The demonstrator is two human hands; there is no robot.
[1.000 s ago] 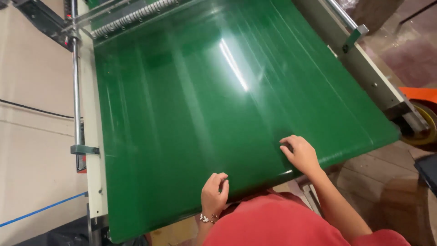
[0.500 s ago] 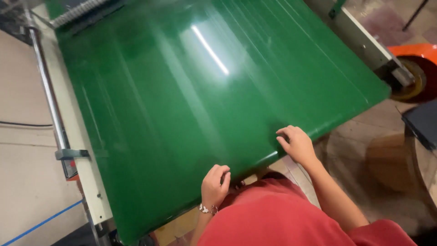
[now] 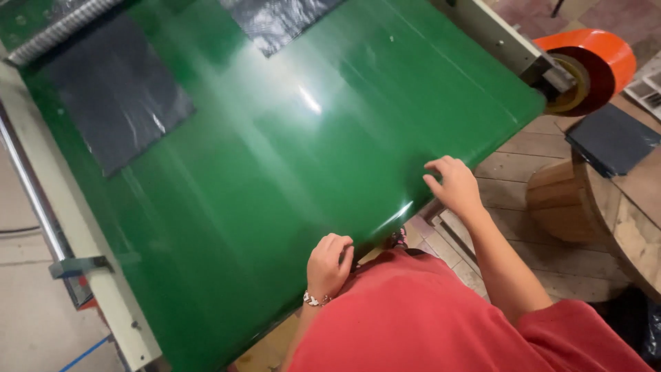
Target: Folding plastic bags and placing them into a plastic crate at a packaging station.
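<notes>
Left hand: The left hand (image 3: pixel 329 263), a beaded bracelet (image 3: pixel 316 300) at its wrist, sat curled into a loose fist at the near edge of the green conveyor belt (image 3: pixel 289 172), at about 6 o'clock on the belt. Knuckles rested on the belt's lip; nothing was seen held in it.

Right hand: The right hand (image 3: pixel 453 184) lay at about 4 o'clock on the belt, fingers half spread and bent, fingertips touching the belt's edge. It gripped nothing.

Belt: The glossy green conveyor belt filled most of the view, tilted across the frame, a bright glare near its middle.

Bags: A dark plastic bag (image 3: pixel 117 110) lay flat on the belt at 10 o'clock, well apart from both hands. A second dark plastic sheet (image 3: pixel 275 21) lay at 12 o'clock, cut off by the frame.

Surroundings: An orange roll (image 3: pixel 592 65) stood just beyond the belt's corner at 2 o'clock. A dark flat pad (image 3: pixel 609 138) rested on a wooden spool table (image 3: pixel 585 207) at 3 o'clock. The person wore a red shirt (image 3: pixel 427 317).
</notes>
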